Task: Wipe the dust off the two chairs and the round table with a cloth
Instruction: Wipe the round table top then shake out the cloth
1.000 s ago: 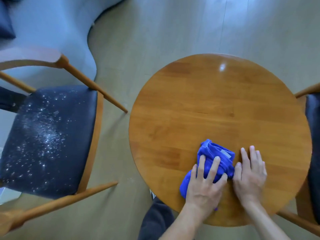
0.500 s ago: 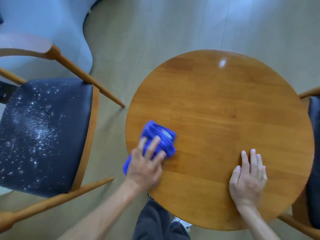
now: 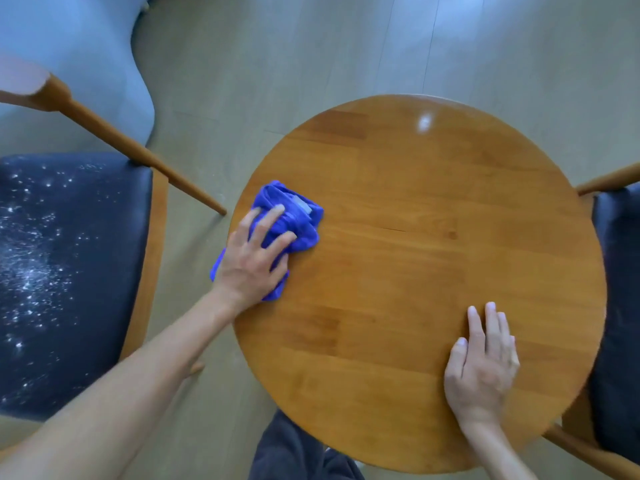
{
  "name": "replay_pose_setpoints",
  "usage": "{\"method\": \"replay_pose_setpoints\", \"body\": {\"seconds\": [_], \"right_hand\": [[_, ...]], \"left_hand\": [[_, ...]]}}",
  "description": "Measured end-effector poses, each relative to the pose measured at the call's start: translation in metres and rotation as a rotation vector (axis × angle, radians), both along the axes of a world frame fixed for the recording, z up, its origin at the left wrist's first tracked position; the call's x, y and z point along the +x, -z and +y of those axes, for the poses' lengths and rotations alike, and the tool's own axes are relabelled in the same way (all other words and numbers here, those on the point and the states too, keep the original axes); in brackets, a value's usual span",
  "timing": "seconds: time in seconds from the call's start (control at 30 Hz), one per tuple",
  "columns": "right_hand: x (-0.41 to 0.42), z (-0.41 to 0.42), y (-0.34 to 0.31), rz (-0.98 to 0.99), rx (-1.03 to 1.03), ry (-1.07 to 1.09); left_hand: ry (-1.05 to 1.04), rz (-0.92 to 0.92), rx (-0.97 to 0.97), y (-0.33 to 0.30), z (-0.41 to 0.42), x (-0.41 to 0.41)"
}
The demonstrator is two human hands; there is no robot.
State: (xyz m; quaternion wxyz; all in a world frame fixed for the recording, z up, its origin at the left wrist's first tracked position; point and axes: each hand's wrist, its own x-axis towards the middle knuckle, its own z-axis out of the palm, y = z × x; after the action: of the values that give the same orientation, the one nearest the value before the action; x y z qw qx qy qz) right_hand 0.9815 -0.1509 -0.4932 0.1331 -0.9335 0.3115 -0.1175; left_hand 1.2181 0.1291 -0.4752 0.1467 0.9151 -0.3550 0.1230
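Where the pale plank floor (image 3: 311,57) fills the background, a round wooden table (image 3: 433,237) occupies the centre of the view, its top glossy with a small highlight near the far edge. Left of the table stands a wooden armchair (image 3: 145,271) whose dark seat cushion (image 3: 76,271) is speckled with white dust (image 3: 31,265); one of its tapered armrests (image 3: 138,157) points toward the table's left rim. At the right edge, a second chair (image 3: 616,306) of the same build shows only part of its dark cushion and frame, tucked close against the table. A pale grey upholstered piece (image 3: 69,64) lies at upper left, well apart from the table.

Left hand (image 3: 254,261): palm down, fingers spread and nearly straight, pressing a crumpled blue cloth (image 3: 298,223) onto the tabletop at its left edge; part of the cloth overhangs the rim. Right hand (image 3: 483,368): flat on the bare wood near the table's near-right edge, fingers extended and close together, holding nothing. Dark trousers (image 3: 294,452) appear below the table's near rim.
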Motion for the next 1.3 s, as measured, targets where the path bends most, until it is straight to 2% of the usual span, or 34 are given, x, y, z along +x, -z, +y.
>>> {"method": "replay_pose_setpoints", "body": {"seconds": [0.1,0.17,0.27,0.37,0.47,0.6,0.77,0.87,1.0,1.13,1.23,1.3], "right_hand": [[0.002,0.000,-0.002,0.014,0.000,0.002],[0.001,-0.001,-0.004,0.037,0.012,-0.003],[0.002,-0.001,-0.009,0.056,0.052,-0.002],[0.002,-0.003,-0.014,0.081,0.129,-0.002],[0.002,-0.009,-0.023,0.115,0.245,-0.024],[0.006,-0.008,-0.055,0.054,0.445,-0.074],[0.015,0.010,-0.079,-0.050,0.400,-0.320],[0.030,0.013,-0.082,0.023,0.325,-0.505],[0.040,0.013,-0.090,0.169,0.258,-0.679],[0.026,0.014,-0.110,0.207,0.347,-0.712],[0.012,0.032,-0.137,0.275,0.418,-0.741],[0.012,0.046,-0.163,0.256,0.477,-0.655]], "left_hand": [[-0.304,0.068,0.028,0.000,-0.012,0.032],[-0.354,0.044,0.042,0.000,-0.026,0.007],[-0.269,0.058,0.052,0.000,-0.061,-0.080],[-0.079,0.286,0.089,-0.012,-0.113,-0.174],[0.034,0.456,0.111,-0.031,-0.142,-0.212],[0.023,0.519,-0.034,-0.052,-0.119,-0.202],[-0.374,0.759,0.148,-0.060,-0.080,-0.199],[-0.476,0.991,0.110,-0.060,-0.078,-0.200],[-0.453,1.123,-0.014,-0.069,-0.081,-0.192],[-0.446,1.212,-0.196,-0.094,-0.080,-0.176],[-0.429,1.212,-0.299,-0.132,-0.089,-0.154],[-0.396,1.166,-0.316,-0.167,-0.099,-0.138]]}}
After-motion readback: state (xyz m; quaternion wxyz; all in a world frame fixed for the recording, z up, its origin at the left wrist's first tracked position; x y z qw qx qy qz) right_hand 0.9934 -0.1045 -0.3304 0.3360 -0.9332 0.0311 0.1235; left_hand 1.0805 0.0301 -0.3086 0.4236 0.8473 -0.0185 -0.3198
